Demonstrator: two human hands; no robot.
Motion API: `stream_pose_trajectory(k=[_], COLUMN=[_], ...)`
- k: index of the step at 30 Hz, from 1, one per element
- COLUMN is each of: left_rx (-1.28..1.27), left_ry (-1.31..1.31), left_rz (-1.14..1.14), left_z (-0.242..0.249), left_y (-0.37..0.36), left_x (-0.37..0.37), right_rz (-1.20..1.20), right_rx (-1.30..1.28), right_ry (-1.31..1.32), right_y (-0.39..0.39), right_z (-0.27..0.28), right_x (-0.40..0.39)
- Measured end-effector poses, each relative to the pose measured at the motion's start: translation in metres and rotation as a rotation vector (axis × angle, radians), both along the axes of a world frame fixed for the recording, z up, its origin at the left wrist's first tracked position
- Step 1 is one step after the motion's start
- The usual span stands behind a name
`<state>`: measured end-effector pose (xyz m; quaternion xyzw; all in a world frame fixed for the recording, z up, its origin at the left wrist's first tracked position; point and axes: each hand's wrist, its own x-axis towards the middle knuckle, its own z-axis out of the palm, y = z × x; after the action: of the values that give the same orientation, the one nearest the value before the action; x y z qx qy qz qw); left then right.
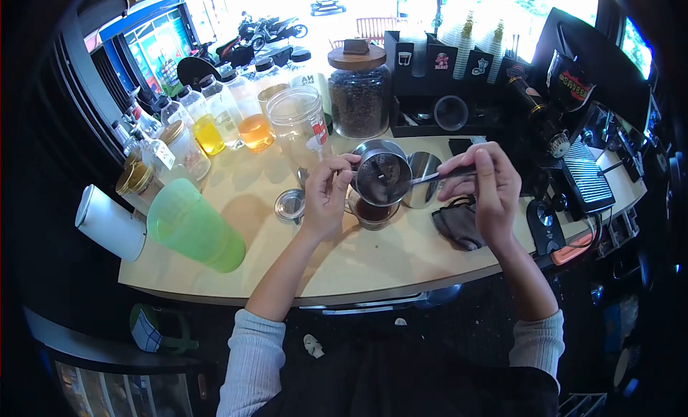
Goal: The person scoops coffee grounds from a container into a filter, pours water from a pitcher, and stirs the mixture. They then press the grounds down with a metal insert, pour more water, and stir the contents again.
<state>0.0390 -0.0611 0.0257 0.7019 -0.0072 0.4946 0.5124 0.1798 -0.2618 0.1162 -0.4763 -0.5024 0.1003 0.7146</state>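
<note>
My left hand (pixel 331 195) is closed on the handle of a small metal cup (pixel 375 157), which tilts so that its dark inside shows. In my right hand (pixel 491 191) is a spoon (pixel 426 179), its far end inside the metal cup. Below the cup stands a glass cup (pixel 374 215) with dark brown liquid in it. A round clear lid (pixel 289 205) lies to the left of the glass cup. Behind my right hand's spoon is a shiny metal container (pixel 423 174). A dark cloth (pixel 456 225) lies beneath my right hand.
A green pitcher (pixel 193 227) and a white container (pixel 110 223) stand at the table's left. Several bottles, a clear jar (pixel 295 119) and a wooden-lidded jar of beans (pixel 360 98) line the back. A grinder (pixel 537 116) and drip tray (pixel 588 174) are at right.
</note>
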Motion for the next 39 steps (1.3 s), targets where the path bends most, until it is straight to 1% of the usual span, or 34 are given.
stream_pose_trajectory(k=[2,6,8,9,11,12,14,15,17,20,24,26,27,29,30,32,34,36,39], left_rx=[-0.001,-0.001,-0.021,-0.021,0.030,0.029,0.004,0.003,0.005,0.004,-0.005,0.121,0.121,0.105,0.105,0.047,0.052,0.057,-0.021], left_ry=[0.021,-0.031,0.001,0.001,-0.001,0.000,0.022,0.021,-0.001,-0.013,0.023,-0.004,-0.004,0.016,0.016,0.016,0.013,0.008,0.011], left_rz=[0.008,-0.017,-0.008,-0.006,0.002,0.002,-0.001,0.000,-0.011,-0.005,0.001,0.036,0.036,0.017,0.015,-0.003,-0.010,-0.016,-0.054], left_z=[0.001,-0.001,0.002,0.001,-0.001,-0.001,0.002,0.001,-0.001,0.000,0.000,-0.005,-0.005,-0.004,-0.002,0.000,-0.001,0.000,0.003], left_y=[0.000,0.001,-0.001,0.000,0.001,0.001,0.000,0.000,0.002,0.001,0.002,0.006,0.006,0.005,0.003,0.002,0.002,0.001,-0.001], left_x=[-0.001,0.002,-0.001,0.000,0.001,0.001,-0.001,0.000,0.001,0.001,0.000,0.004,0.004,0.003,0.003,0.000,0.002,0.001,-0.002], right_rz=[0.069,-0.001,0.082,0.084,0.013,0.013,0.103,0.104,0.083,0.073,0.119,0.045,0.046,0.110,0.108,0.104,0.074,0.102,0.150], right_rx=[-0.111,-0.097,-0.102,-0.102,-0.133,-0.134,-0.115,-0.116,-0.168,-0.115,-0.162,-0.245,-0.245,-0.174,-0.174,-0.237,-0.231,-0.201,-0.151], right_ry=[-0.028,-0.062,-0.001,-0.001,-0.126,-0.126,-0.035,-0.035,-0.118,-0.067,-0.097,-0.156,-0.156,-0.037,-0.037,-0.207,-0.211,-0.058,-0.094], right_y=[0.000,0.005,0.005,0.005,0.006,0.007,0.008,0.009,0.011,0.014,0.016,0.015,0.015,0.015,0.016,0.016,0.016,0.016,0.017], right_z=[0.001,0.004,0.004,0.004,0.007,0.009,0.014,0.013,0.009,0.013,0.011,0.019,0.021,0.024,0.023,0.021,0.023,0.026,0.012], right_x=[0.000,0.006,0.005,0.006,0.010,0.010,0.009,0.009,0.009,0.005,0.005,0.008,0.007,0.004,0.003,0.001,0.002,-0.001,-0.004])
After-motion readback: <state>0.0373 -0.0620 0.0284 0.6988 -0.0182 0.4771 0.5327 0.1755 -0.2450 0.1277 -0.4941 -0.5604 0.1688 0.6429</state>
